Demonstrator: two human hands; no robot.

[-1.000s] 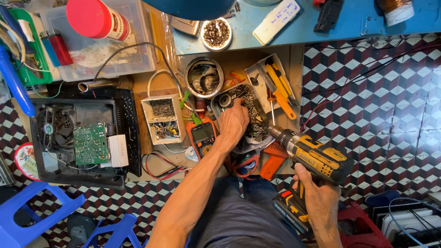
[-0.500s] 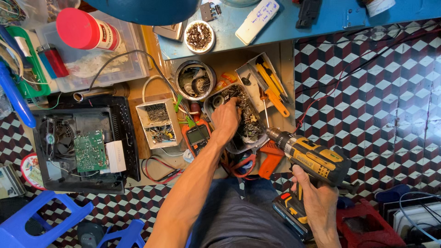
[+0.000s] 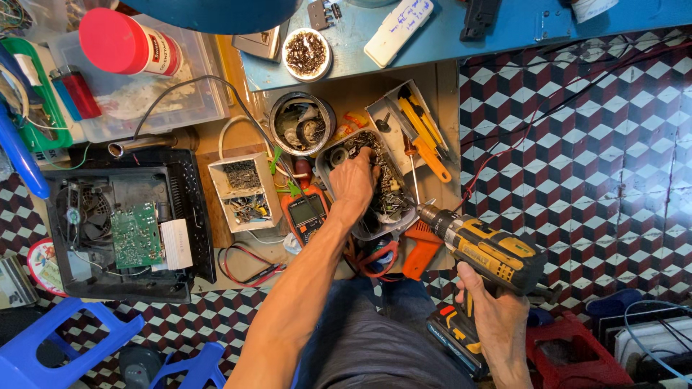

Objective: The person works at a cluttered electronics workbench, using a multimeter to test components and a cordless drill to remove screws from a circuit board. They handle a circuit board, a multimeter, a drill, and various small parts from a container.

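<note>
Drill (image 3: pixel 490 248) in your right hand (image 3: pixel 497 317), left hand (image 3: pixel 353 180) in the parts tub (image 3: pixel 393 209).
You are at the hunting step: your left fingers are bent and dip into the tub of small metal bits, but I cannot tell if they hold one. Your right fingers wrap tight round the yellow drill's grip, low at your right side, its tip aimed toward the tub. Next, I think you need a slow pinch to lift out one small bit.
</note>
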